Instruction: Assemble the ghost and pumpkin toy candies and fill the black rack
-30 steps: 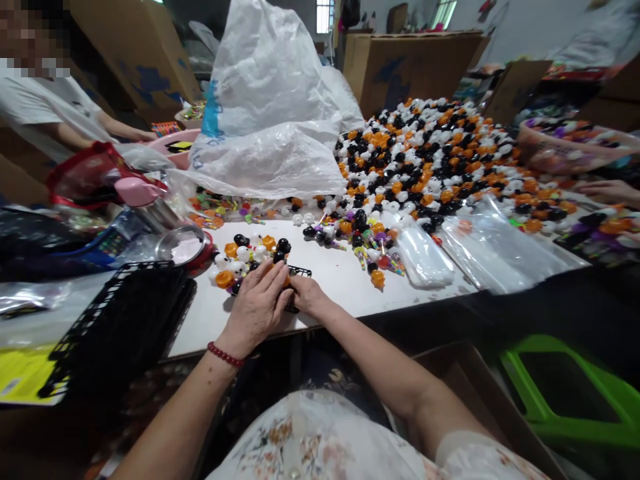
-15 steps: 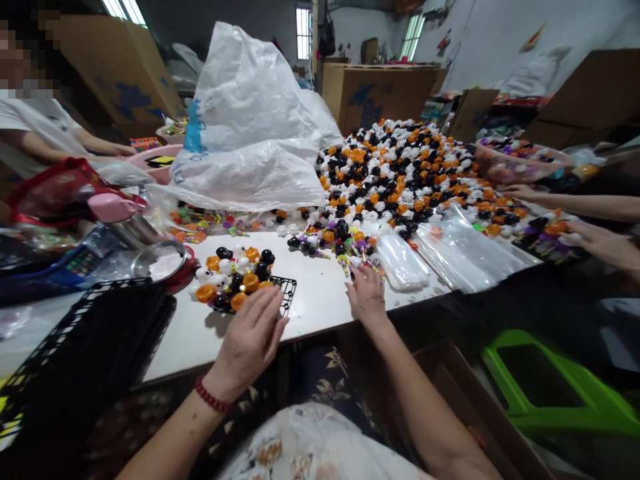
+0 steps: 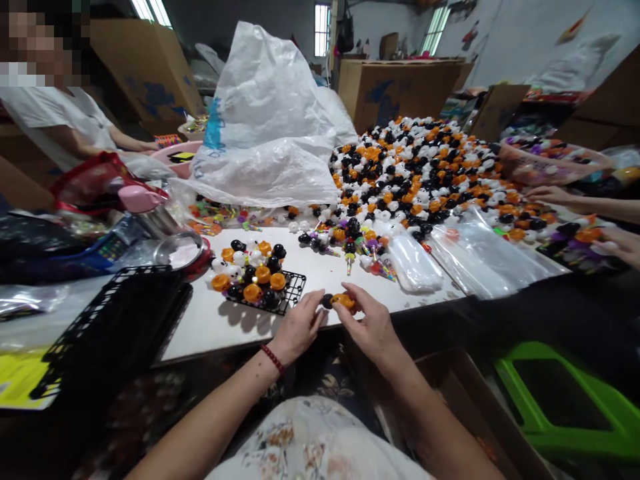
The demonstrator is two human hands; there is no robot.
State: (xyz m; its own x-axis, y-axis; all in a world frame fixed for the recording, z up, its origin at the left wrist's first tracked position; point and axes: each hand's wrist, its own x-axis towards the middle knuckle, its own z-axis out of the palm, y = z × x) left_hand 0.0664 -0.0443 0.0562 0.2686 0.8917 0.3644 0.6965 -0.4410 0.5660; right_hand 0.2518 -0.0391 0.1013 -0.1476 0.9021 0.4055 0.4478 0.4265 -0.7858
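Both hands meet above the table's front edge. My right hand (image 3: 373, 327) pinches an orange pumpkin-like plastic figure (image 3: 344, 300) between thumb and fingers. Against it sits a round black plastic figure (image 3: 327, 301), with the closed fingertips of my left hand (image 3: 301, 325) at its left side. Whether the two figures are joined is unclear. To the left, a black grid rack (image 3: 295, 287) carries a cluster of orange, black and white figures (image 3: 250, 273). Beyond my hands lie several loose figures with colourful stems (image 3: 350, 243).
A big heap of figures (image 3: 415, 167) rises behind, beside a white sack (image 3: 270, 100). Clear plastic bags (image 3: 490, 253) lie to the right. Stacked black racks (image 3: 125, 313) stand at left. A co-worker's hand (image 3: 623, 243) is at far right, above a green stool (image 3: 565, 393).
My right hand has come back from the loose figures with an orange and a black one. My left hand has left the filled rack and moved right to meet it.
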